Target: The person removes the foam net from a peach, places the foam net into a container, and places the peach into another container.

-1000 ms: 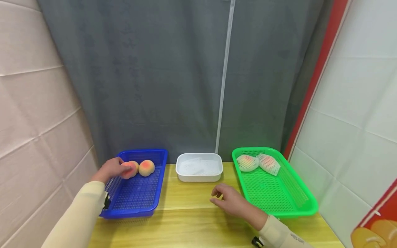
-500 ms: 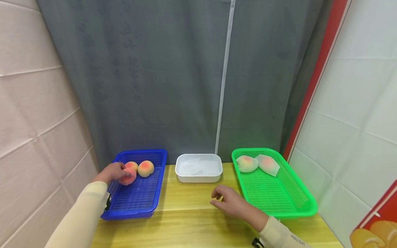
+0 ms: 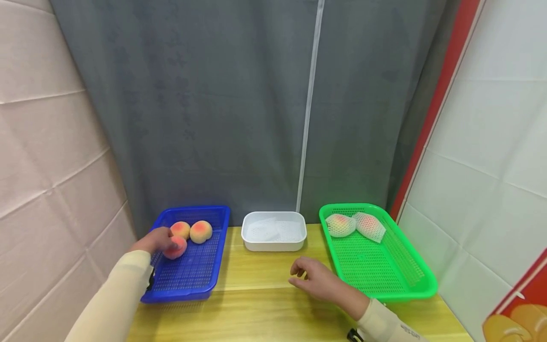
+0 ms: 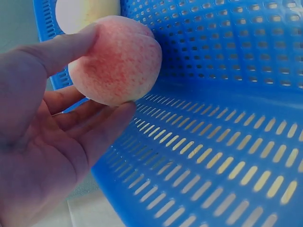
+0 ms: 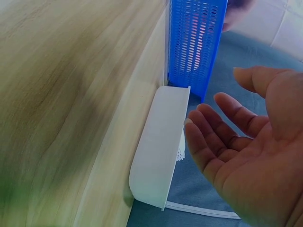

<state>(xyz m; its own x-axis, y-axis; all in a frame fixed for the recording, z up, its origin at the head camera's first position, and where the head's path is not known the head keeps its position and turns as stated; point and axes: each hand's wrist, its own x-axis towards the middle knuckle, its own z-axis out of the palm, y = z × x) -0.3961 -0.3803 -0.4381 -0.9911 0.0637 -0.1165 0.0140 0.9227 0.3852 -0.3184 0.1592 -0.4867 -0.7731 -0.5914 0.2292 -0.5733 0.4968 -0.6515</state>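
Inside the blue basket [image 3: 188, 278], my left hand [image 3: 157, 240] holds a pink-red peach [image 3: 175, 248] between thumb and fingers. The left wrist view shows the thumb on one side of this peach [image 4: 116, 61] and fingertips on its other side. Two paler peaches, one [image 3: 180, 230] just behind the held one and another [image 3: 201, 232] to its right, lie in the basket's far part. Over the table, between the white tray and the green basket, my right hand [image 3: 315, 279] hovers with relaxed, slightly bent fingers and nothing in them.
A white tray [image 3: 273, 246] with white foam nets [image 3: 267, 230] stands at the back middle. The green basket [image 3: 372, 280] on the right holds two peaches in foam nets, one [image 3: 341, 225] beside the other [image 3: 369, 226]. A grey curtain [image 3: 222, 104] hangs behind the wooden table [image 3: 256, 304].
My left hand has drawn the held peach slightly nearer, away from the two other peaches, so the one behind shows more. The right hand has stayed in place.
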